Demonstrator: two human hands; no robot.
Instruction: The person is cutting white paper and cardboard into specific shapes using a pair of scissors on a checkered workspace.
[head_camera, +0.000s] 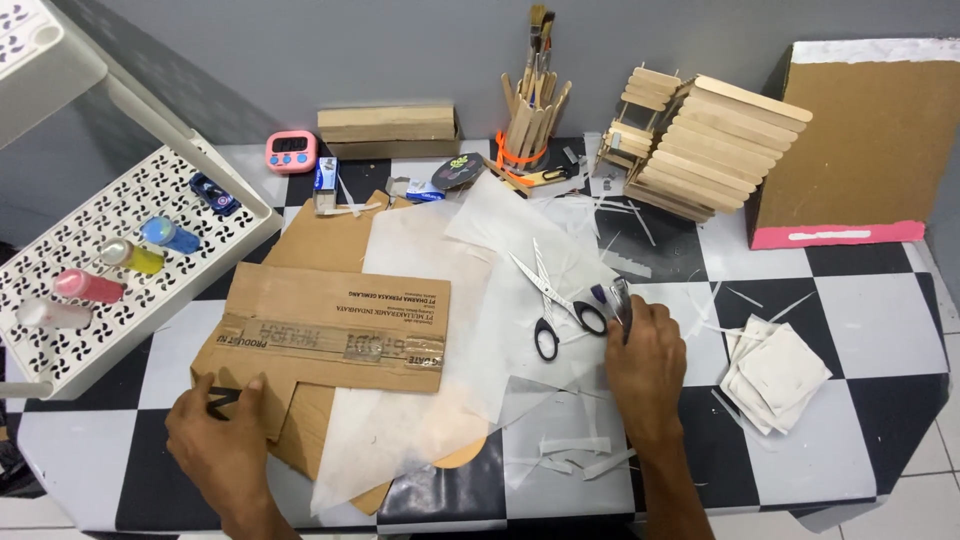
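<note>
Left hand (222, 432) lies flat, fingers spread, pressing the cardboard sheet (330, 330) at its near edge. Right hand (645, 358) pinches a small metal clip (618, 298), right beside the scissors (548, 298) on white paper (420, 400). Stick house (700, 145) behind, white squares (778, 375) to the right.

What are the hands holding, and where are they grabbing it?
The right hand grips a small silvery tool by its lower end, beside the scissors. The left hand holds nothing; it presses flat on the cardboard piece's near corner.
</note>
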